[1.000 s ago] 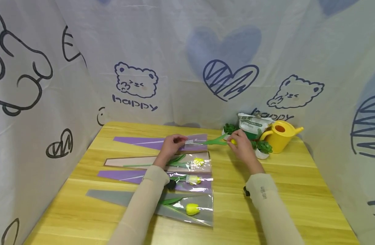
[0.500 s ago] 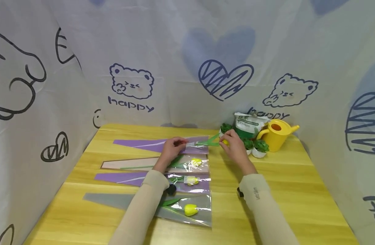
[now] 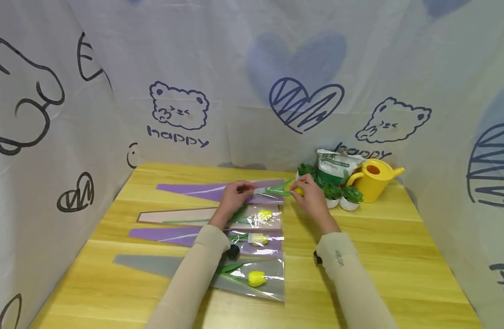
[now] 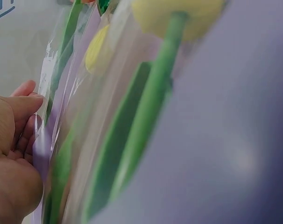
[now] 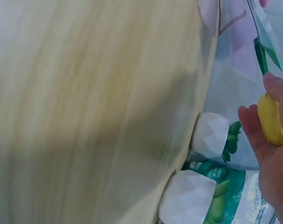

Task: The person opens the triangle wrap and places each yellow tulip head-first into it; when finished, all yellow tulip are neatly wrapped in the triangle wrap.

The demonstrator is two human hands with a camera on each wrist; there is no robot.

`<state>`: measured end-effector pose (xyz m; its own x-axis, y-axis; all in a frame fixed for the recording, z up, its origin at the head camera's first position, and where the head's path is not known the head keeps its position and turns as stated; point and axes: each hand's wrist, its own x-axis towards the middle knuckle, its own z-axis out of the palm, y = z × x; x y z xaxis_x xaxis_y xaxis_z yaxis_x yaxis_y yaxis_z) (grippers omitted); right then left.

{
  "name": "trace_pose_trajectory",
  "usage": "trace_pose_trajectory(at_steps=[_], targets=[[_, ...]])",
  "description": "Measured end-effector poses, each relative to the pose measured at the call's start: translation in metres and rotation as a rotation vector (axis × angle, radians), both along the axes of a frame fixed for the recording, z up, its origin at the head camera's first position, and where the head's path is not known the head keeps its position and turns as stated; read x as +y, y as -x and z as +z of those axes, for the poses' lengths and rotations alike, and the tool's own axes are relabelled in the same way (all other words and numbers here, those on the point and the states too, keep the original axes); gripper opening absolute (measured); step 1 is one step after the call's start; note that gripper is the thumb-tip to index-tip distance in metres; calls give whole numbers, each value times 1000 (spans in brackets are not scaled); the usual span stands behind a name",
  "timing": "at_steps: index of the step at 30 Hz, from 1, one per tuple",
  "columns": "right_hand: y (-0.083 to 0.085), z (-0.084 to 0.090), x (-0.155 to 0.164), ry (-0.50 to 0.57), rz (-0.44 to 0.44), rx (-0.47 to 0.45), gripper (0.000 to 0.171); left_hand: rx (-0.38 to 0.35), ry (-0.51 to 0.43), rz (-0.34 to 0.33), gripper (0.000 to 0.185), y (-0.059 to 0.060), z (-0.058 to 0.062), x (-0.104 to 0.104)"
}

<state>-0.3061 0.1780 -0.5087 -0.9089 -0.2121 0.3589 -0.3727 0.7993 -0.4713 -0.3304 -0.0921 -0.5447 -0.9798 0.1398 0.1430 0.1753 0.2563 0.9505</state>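
The yellow artificial tulip with green stem [image 3: 291,190] is pinched at its bloom by the right hand [image 3: 311,197], its stem lying partly inside the purple tapered plastic sleeve [image 3: 202,191] at the far side of the wooden table [image 3: 379,242]. The sleeve's clear mouth is gripped by the left hand [image 3: 234,197]. 3 filled sleeves lie nearer.

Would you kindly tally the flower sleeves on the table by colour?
Purple sleeves: 2
Pink sleeve: 1
Grey sleeve: 1
Total: 4
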Motion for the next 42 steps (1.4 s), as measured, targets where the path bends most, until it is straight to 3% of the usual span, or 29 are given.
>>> trace_pose_trajectory(at_steps=[13,24,28,33,42], targets=[[4,-10,-10,51,-8,29,8,36,24,-15,18,2,2,7],[8,-17,-19,155,10,-83,13,63,20,-27,17,2,3,9],[8,-17,-20,199,-4,-138,23,65,20,-20,18,2,2,7],[7,-16,-16,298,-20,-221,40,40,11,-4,20,1,3,4],[1,-13,-6,594,-39,-385,45,26,-22,17,18,0,5,-1]])
